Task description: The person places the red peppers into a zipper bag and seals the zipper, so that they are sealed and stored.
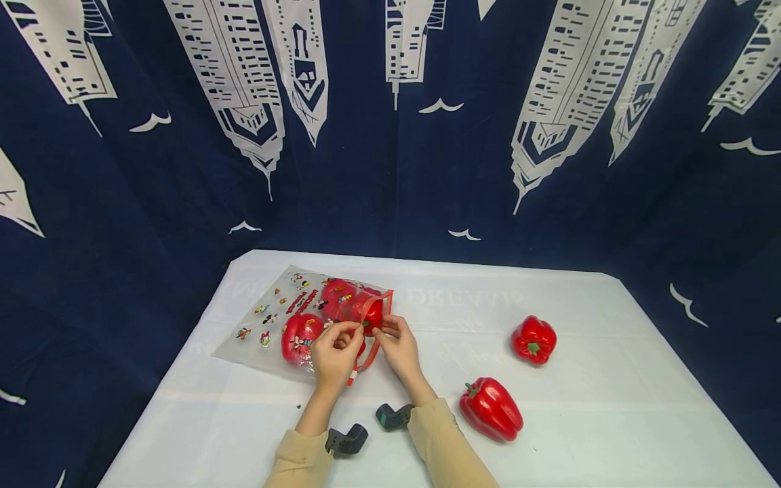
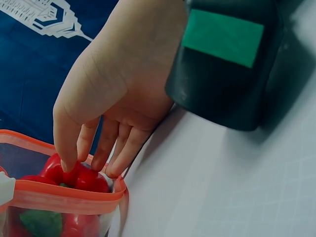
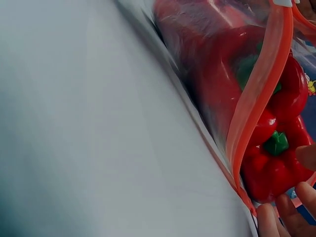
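A clear zip bag [image 1: 259, 349] with cartoon prints and an orange zip edge [image 3: 256, 94] lies on the table with several red bell peppers inside, green stems showing. My left hand [image 1: 332, 359] pinches the edge of its mouth between thumb and fingers. At that mouth, my right hand [image 1: 401, 351] holds the end of a red bell pepper [image 3: 269, 173], thumb by the stem and fingers along its lower side. From the left wrist view, the right hand [image 2: 111, 94] reaches down over the orange rim to this pepper [image 2: 94, 180].
Two loose red bell peppers lie right of my hands, one nearer [image 1: 491, 409] and one farther back [image 1: 533, 340]. The white table [image 1: 610, 407] meets a navy printed cloth [image 1: 396, 169] behind. Dark wrist devices [image 1: 348, 440] sit on both wrists.
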Motion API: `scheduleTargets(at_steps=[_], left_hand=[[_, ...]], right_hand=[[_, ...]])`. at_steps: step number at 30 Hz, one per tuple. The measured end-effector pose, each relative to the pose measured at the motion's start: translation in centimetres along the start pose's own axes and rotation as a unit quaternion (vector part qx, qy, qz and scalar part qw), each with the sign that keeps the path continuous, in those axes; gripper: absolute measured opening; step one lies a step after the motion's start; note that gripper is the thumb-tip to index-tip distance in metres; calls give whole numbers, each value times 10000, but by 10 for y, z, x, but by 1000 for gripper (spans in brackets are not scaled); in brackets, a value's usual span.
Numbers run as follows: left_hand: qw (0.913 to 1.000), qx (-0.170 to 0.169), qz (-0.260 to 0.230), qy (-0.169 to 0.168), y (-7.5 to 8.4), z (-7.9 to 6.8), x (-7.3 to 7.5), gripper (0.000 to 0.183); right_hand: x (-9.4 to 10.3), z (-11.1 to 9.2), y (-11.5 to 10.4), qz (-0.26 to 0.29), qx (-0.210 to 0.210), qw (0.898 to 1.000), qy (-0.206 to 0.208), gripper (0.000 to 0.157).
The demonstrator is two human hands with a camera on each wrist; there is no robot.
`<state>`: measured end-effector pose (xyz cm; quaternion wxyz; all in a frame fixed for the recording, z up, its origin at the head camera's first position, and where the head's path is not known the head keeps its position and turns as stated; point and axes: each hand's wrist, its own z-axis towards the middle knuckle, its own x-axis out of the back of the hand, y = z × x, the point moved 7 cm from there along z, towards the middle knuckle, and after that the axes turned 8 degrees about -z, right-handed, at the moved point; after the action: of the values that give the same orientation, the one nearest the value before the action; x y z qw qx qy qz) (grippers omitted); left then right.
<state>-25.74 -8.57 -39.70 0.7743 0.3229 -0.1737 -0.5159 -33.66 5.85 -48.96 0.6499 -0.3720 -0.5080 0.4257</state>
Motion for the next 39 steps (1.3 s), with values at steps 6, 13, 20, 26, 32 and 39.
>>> scheduleTargets(at_steps=[6,13,20,26,32,39], left_hand=[[10000,21,29,2,-1,0,0,11],[10000,60,74,-27,2,0,0,10],[9999,126,-22,-61,3,0,0,9],[10000,48,21,-19,3,0,0,11],[10000,37,-8,23,5,0,1,12],[10000,26,-53,-15,6,-1,0,12]], right_hand=[[-2,-1,-1,-184,-15,9994,-288,36],[2,-3,-8,-209,45,9976,-654,44],[19,-1,-22,-571,-147,9958,-704,44],[37,2,-46,-831,9,9944,-655,46],[59,4,-70,-944,227,9937,-553,49],[96,1,-93,-960,436,9931,-503,53]])
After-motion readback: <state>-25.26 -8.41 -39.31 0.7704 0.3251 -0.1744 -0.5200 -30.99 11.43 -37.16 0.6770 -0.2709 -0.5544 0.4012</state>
